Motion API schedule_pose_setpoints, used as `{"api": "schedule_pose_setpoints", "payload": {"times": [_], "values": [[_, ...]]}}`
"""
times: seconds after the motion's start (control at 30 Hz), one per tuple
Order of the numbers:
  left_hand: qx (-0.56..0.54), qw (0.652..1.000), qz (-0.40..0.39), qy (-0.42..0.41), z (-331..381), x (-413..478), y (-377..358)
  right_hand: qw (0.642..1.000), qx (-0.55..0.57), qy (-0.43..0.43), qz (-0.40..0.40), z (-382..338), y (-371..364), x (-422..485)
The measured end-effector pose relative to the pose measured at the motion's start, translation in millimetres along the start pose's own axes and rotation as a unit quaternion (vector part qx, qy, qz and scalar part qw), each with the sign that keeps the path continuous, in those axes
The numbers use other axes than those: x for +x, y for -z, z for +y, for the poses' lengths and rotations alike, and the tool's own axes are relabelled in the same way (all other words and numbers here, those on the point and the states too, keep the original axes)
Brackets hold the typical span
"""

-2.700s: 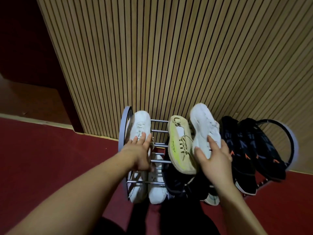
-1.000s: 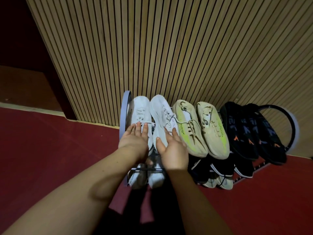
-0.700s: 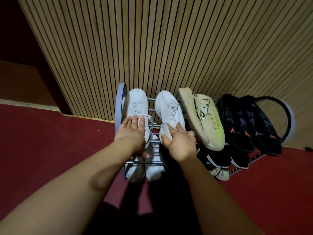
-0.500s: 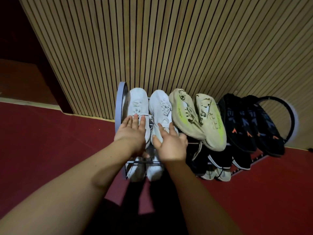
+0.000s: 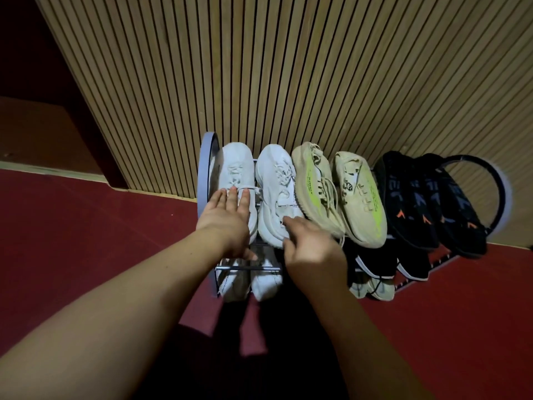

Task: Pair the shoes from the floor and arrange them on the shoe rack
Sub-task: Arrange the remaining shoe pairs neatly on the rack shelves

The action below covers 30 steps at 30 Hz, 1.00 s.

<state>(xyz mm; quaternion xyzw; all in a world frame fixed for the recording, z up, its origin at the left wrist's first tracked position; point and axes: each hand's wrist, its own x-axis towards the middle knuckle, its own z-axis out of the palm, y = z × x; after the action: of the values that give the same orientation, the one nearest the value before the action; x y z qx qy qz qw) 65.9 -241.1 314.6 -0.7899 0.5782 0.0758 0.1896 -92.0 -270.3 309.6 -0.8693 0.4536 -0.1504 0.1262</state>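
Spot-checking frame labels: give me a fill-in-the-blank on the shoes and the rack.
The leftmost top-tier shoe, under the flat left hand, is ____. The rightmost top-tier pair is ____ with orange marks. The shoe rack holds ____ shoes on its top tier.
Missing words: white; black; six.

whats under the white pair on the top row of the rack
A second white pair sits lower in the rack, only near ends showing. The rest is hidden by the top pair and left hand.
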Motion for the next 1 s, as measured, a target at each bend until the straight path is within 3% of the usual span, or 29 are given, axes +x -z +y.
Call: {"api": "schedule_pose_setpoints", "payload": {"times": [0.03,0.1,0.2,0.3,0.57,0.7,0.77,0.87,0.93,1.0], "values": [[0.000,1.000,0.000,0.000,0,-1,0,0.996,-0.039,0.025,0.073,4,3,-1],[-0.002,1.000,0.003,0.002,0,-2,0,0.985,-0.110,0.058,0.118,11,10,5],[-0.010,1.000,0.001,0.002,0,-4,0,0.982,-0.168,0.084,-0.030,17,21,17],[-0.007,1.000,-0.004,0.000,1,-6,1,0.954,-0.240,0.146,-0.106,21,24,24],[0.001,1.000,-0.010,0.011,2,-6,3,0.964,-0.189,0.168,-0.084,22,10,27],[-0.059,0.998,-0.027,0.007,3,-11,8,0.969,-0.146,0.186,-0.070,36,12,22],[-0.139,0.989,-0.041,-0.003,4,-15,15,0.981,-0.127,0.130,-0.070,49,15,20],[-0.249,0.968,-0.018,-0.022,15,-13,25,0.995,-0.023,-0.046,-0.085,68,18,20],[-0.295,0.955,0.010,-0.009,28,-6,24,0.989,-0.006,-0.079,-0.127,73,14,19],[-0.269,0.962,0.037,0.020,42,1,16,0.988,-0.033,-0.065,-0.137,73,10,19]]}}
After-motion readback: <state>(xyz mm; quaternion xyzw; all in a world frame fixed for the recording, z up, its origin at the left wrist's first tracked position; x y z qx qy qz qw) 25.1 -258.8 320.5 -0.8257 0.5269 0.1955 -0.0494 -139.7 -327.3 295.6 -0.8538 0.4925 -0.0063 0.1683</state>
